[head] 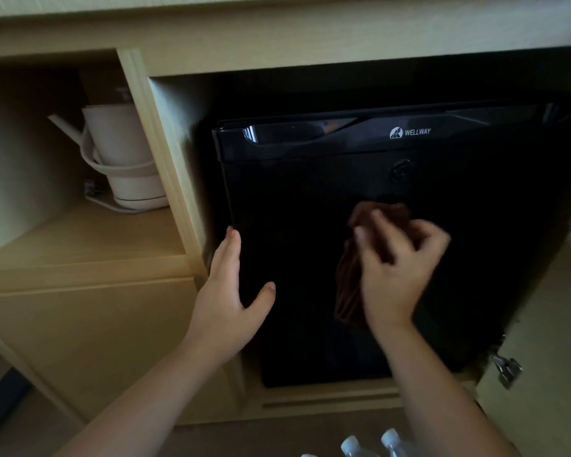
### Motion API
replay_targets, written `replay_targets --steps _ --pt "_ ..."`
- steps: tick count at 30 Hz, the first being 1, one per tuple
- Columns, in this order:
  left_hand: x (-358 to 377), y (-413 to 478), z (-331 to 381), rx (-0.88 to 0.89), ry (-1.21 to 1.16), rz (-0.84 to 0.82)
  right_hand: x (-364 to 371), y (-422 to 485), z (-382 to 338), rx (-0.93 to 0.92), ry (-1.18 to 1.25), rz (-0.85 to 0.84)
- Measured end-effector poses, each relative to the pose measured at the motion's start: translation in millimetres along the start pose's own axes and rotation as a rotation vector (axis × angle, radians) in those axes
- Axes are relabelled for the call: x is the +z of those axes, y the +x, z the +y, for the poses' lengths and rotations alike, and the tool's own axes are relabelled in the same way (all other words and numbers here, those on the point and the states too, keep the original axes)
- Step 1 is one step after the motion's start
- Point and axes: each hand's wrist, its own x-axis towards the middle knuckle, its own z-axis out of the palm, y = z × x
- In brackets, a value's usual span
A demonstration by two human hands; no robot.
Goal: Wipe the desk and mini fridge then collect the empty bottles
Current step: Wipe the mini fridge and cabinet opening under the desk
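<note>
A black mini fridge (310, 192) with a Wellway logo stands inside a light wooden cabinet. My right hand (396, 272) presses a dark brown cloth (348, 285) against the middle of the fridge door; part of the cloth hangs below my palm. My left hand (226, 291) lies flat and open on the door's left edge, fingers pointing up. Clear plastic bottles (370, 446) with white caps show at the bottom edge, between my forearms. The desk top is out of view.
A white electric kettle (126, 153) with its cord sits in the open shelf to the left of the fridge. A wooden divider (159, 153) separates shelf and fridge bay. The open cabinet door with a metal hinge (506, 367) stands at the right.
</note>
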Motion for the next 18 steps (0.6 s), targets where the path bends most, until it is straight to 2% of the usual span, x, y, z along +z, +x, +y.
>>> replay_targets --steps 2,4,10,13,16,18 --pt "-7.0 2.3 -0.8 -0.011 0.009 -0.036 -0.6 10.7 -2.8 0.138 0.052 0.12" --pt "-12.0 2.9 -1.7 -0.033 -0.009 -0.059 9.9 4.7 -14.2 0.166 0.044 0.152" --pt "-11.0 2.6 2.9 -0.055 -0.027 -0.069 22.0 -9.0 -30.2 0.138 -0.01 0.096" --pt "-9.9 2.9 3.3 -0.05 -0.015 -0.058 17.8 -7.0 -33.5 0.12 0.04 0.101" --pt "-7.4 2.1 4.7 -0.051 0.001 -0.044 22.1 -7.2 -33.3 0.128 -0.039 0.123" --pt "-6.7 1.6 5.0 -0.048 0.006 -0.039 26.4 -14.9 -32.7 0.054 -0.081 0.082"
